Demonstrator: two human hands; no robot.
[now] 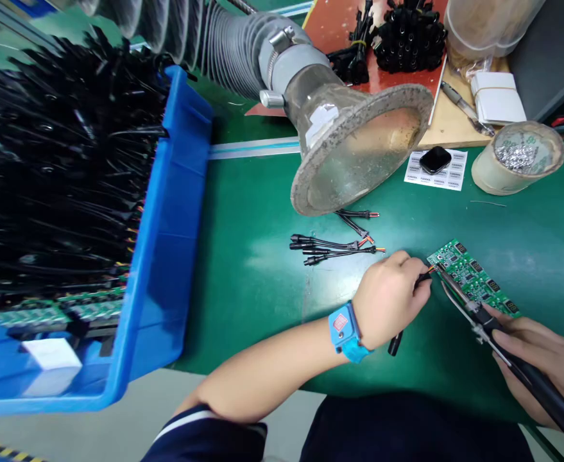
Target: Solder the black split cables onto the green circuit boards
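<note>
My left hand [393,296] is closed around a short black cable [395,344], with a blue strap on that wrist. The cable's coloured wire ends meet the upper left corner of a green circuit board [474,277]. My right hand [534,359] grips a soldering iron [474,308] with a thin metal guide tube along it. Its tip touches or nearly touches the board where the wires are. Several loose black cables [337,247] with bare coloured ends lie on the green table left of my left hand.
A blue bin [166,244] full of black cables and boards stands at left. A fume extractor hood [358,154] hangs over the table. Farther back are a tape roll [488,168] holding metal bits, a label sheet [414,172], a pen [459,101] and bundled cables [409,42].
</note>
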